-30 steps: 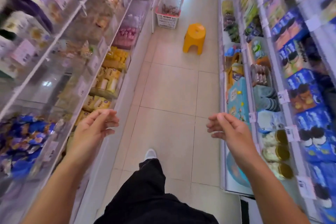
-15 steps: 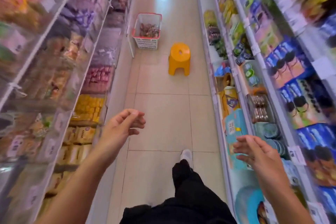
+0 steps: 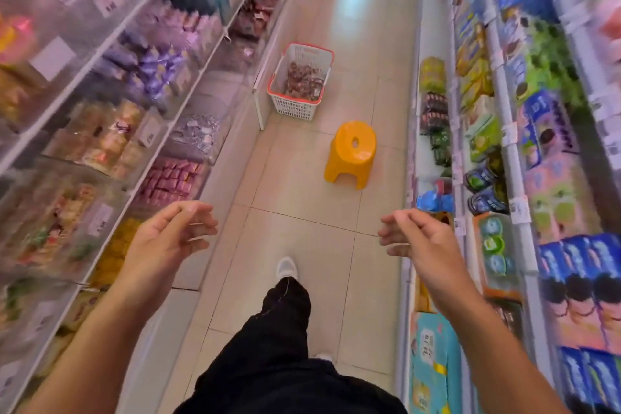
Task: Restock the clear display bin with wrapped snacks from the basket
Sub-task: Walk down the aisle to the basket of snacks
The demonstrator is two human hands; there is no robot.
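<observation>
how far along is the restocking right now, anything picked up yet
Nothing looks done yet. The basket sits on the aisle floor ahead, beside the left shelving, with wrapped snacks inside. In hand: nothing; the left hand and right hand are held out in front, loosely curled, holding nothing, well short of the basket. A yellow stool stands nearer. Left: reaching the basket, grabbing snacks, filling a clear bin.

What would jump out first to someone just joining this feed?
The yellow stool in mid-aisle, and behind it, against the left shelving, the white basket of wrapped snacks. Nearer the camera, the left hand and right hand reach forward, holding nothing.
</observation>
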